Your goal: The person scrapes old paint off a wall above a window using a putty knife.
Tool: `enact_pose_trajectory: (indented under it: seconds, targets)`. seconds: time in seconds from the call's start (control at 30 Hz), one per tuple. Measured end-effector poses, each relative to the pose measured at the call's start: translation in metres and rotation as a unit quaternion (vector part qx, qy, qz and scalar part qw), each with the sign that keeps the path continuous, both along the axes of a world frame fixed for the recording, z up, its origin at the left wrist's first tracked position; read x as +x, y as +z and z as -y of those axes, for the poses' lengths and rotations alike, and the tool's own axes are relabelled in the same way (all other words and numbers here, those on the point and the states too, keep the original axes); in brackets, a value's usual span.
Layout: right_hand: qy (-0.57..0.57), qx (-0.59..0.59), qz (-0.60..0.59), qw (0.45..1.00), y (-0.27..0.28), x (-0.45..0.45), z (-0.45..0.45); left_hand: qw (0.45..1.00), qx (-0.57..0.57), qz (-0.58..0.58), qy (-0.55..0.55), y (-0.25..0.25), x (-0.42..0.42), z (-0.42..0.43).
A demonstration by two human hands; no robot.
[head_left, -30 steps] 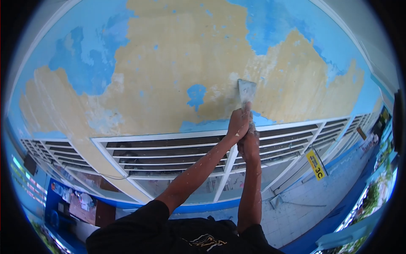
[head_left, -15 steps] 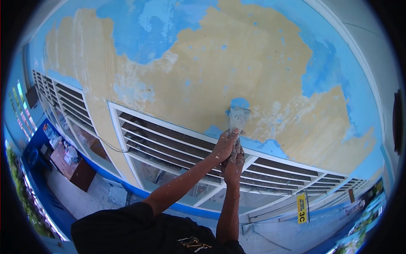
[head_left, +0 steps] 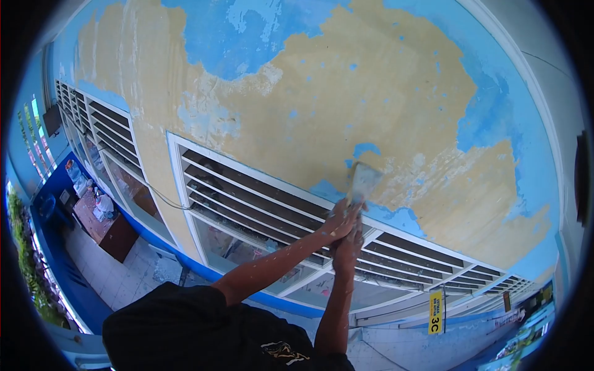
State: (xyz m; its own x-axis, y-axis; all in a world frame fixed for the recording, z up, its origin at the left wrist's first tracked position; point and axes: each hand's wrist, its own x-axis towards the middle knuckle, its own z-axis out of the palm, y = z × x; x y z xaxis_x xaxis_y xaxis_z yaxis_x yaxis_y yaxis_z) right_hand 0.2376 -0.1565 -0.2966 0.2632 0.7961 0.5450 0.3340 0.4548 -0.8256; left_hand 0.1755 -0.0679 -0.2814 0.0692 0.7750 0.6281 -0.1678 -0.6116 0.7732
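Observation:
A paint scraper (head_left: 366, 179) with a broad, dusty blade is held with its blade up, close to the wall; contact cannot be made out. My left hand (head_left: 340, 221) is closed around its handle. Just below, my right hand (head_left: 348, 246) is closed on the same handle, somewhat blurred. The handle is mostly hidden by my fingers. A small crescent of blue paint (head_left: 366, 149) lies just above the blade on the beige wall surface (head_left: 322, 123). Another blue patch (head_left: 325, 190) borders the window frame to the left. Pale flecks dot both forearms.
Louvered windows (head_left: 253, 204) with white frames run below the scraped wall. Larger blue paint areas (head_left: 229, 43) remain around the beige. A yellow sign (head_left: 436, 312) hangs at lower right. At far left stands a brown desk (head_left: 105, 229) with things on it.
Both hands and the scraper have moved down, away from the small blue patch, which now shows as a crescent with beige beneath it. The whole view has shifted slightly.

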Motion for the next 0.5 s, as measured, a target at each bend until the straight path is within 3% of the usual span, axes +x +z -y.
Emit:
enact_pose_trajectory:
  seconds: [0.03, 0.07, 0.13, 0.2, 0.27, 0.33, 0.37, 0.4, 0.43, 0.5]
  targets:
    - [0.029, -0.037, -0.103, 0.994, -0.004, -0.014, 0.010, 0.969, -0.207, 0.027, -0.131, 0.006, -0.015, 0.023]
    - [0.059, -0.071, -0.205, 0.975, -0.001, -0.022, 0.016, 0.970, -0.200, 0.048, -0.129, 0.004, -0.014, 0.022]
    - [0.040, -0.095, -0.142, 0.985, 0.020, -0.023, 0.023, 0.969, -0.194, 0.085, -0.127, 0.007, -0.016, 0.030]
    - [0.011, -0.032, -0.044, 0.998, 0.048, -0.018, 0.012, 0.976, -0.180, 0.069, -0.098, 0.049, -0.018, 0.024]
    - [0.037, -0.088, -0.084, 0.992, 0.102, -0.027, 0.012, 0.981, -0.153, 0.080, -0.085, 0.085, -0.018, 0.015]
    - [0.042, -0.110, -0.089, 0.989, 0.110, -0.032, 0.017, 0.979, -0.177, 0.075, -0.066, 0.083, -0.020, 0.011]
    - [0.035, -0.103, -0.072, 0.991, 0.099, -0.035, 0.018, 0.978, -0.187, 0.075, -0.055, 0.079, -0.021, 0.008]
    - [-0.020, -0.023, 0.095, 0.995, 0.056, -0.022, 0.005, 0.976, -0.183, 0.092, -0.077, 0.051, -0.022, 0.005]
    - [-0.110, 0.066, 0.244, 0.961, 0.013, -0.010, -0.008, 0.973, -0.177, 0.111, -0.098, 0.005, -0.021, 0.003]
    - [-0.012, -0.029, 0.125, 0.992, -0.001, -0.027, 0.009, 0.972, -0.176, 0.114, -0.109, -0.014, -0.027, -0.001]
